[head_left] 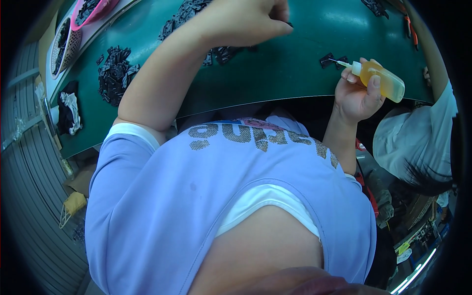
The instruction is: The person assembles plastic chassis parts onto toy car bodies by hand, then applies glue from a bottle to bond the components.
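In our right hand [360, 101], fingers and thumb close around a squeeze bottle [382, 81] of amber liquid, held tilted above the green counter [282, 71], its thin nozzle reaching over small black parts [326, 60]; we cannot tell whether it touches them. Our left hand [258, 23] is curled farther in, a dark speck at its thumb tip; we cannot tell if it pinches anything. Beyond, we see a heap of black pieces [114, 76], a pink basket [104, 11] and, at right, a co-worker's pale sleeve [400, 135].
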### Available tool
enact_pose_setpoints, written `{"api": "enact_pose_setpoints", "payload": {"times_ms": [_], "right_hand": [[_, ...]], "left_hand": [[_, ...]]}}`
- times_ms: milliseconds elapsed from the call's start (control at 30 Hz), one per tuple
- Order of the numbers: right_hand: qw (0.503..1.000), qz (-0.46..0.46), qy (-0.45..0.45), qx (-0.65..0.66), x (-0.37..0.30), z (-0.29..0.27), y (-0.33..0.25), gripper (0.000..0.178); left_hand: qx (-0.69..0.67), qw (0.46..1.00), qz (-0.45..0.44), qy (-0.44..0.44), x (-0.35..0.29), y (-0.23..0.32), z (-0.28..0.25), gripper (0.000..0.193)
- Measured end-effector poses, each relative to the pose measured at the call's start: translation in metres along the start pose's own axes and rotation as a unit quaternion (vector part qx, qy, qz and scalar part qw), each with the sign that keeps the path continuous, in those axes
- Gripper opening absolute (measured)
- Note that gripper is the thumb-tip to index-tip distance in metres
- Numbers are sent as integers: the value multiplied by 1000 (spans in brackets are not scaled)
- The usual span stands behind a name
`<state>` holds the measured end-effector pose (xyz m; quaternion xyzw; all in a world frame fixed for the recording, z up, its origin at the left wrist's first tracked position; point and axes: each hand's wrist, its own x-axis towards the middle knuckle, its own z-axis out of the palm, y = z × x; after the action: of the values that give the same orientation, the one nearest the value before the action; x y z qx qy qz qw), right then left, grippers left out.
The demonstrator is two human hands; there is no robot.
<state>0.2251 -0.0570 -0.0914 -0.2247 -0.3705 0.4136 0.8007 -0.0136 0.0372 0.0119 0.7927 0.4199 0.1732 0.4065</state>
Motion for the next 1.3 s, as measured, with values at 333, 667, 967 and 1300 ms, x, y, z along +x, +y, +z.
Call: {"api": "enact_pose_setpoints", "payload": {"times_ms": [333,667,967,1300], "right_hand": [[1000,8,3,-19,-6,8,1,24],[991,-13,-43,-129,-10,15,0,15],[985,-23,-43,-165,-12,19,-2,12],[980,-17,-51,-192,-12,19,-1,13]], "left_hand": [[-239,953,-82,-168,0,-18,59,15],[-263,942,-123,-168,2,-16,61,20],[-108,992,-34,-61,-5,0,67,12],[-317,908,-180,-205,11,-14,62,13]]}}
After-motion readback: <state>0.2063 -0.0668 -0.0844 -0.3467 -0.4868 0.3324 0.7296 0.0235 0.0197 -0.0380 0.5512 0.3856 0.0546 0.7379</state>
